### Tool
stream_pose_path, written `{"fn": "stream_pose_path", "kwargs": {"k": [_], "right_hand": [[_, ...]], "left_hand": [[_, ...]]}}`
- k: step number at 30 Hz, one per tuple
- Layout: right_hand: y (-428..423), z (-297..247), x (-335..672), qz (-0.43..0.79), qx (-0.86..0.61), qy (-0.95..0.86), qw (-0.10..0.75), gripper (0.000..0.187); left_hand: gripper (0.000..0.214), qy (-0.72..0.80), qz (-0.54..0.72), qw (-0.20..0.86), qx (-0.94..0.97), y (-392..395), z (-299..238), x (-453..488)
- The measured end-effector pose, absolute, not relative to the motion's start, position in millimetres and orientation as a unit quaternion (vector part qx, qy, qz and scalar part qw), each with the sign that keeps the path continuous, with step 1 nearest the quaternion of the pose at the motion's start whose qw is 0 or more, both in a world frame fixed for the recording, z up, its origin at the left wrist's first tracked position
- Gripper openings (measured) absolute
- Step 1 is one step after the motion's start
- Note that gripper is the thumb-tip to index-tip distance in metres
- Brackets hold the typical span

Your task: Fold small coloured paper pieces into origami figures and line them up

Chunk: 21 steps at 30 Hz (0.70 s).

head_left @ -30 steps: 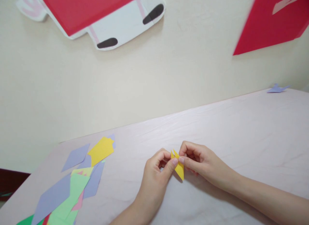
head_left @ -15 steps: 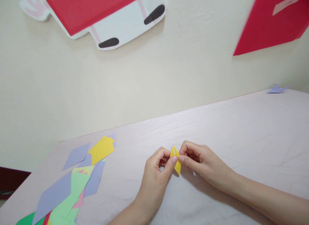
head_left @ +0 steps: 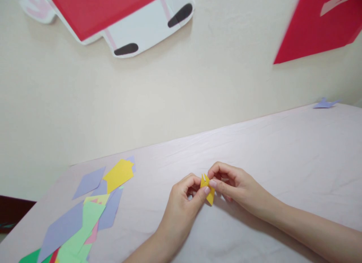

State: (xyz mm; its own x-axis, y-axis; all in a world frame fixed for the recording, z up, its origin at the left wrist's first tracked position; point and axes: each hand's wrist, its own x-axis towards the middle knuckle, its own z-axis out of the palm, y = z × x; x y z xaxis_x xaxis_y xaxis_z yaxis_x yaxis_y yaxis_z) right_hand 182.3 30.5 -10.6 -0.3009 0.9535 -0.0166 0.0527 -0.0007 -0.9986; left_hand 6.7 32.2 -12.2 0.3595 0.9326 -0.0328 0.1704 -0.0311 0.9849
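Observation:
A small folded piece of yellow paper [head_left: 210,197] is held up between both hands, just above the cloth. Two narrow points stick up at its top with a slit between them, and its lower end tapers to a tip. My left hand [head_left: 185,199] pinches its left side, thumb across the front. From the right, my right hand [head_left: 236,189] pinches its upper right edge between thumb and index finger. Part of the paper is hidden behind the fingers.
Loose paper sheets lie on the left of the cloth-covered table [head_left: 254,153]: a yellow sheet [head_left: 119,175], a purple sheet [head_left: 63,225] and a light green sheet [head_left: 82,229] among them. A folded purple paper figure [head_left: 324,103] stands at the far right edge, by the wall [head_left: 169,101].
My right hand has shifted slightly left and up over the paper's edge. The folded paper sits a little lower and further right, its two top points now closer together.

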Motion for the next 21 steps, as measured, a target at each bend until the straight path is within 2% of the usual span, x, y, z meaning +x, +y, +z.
{"fn": "stream_pose_path", "kwargs": {"k": [21], "right_hand": [[30.5, -8.8, 183.8, 0.557, -0.435, -0.58, 0.405, 0.021]], "left_hand": [[0.016, 0.444, 0.402, 0.548, 0.584, 36.9, -12.9, 5.9]]}}
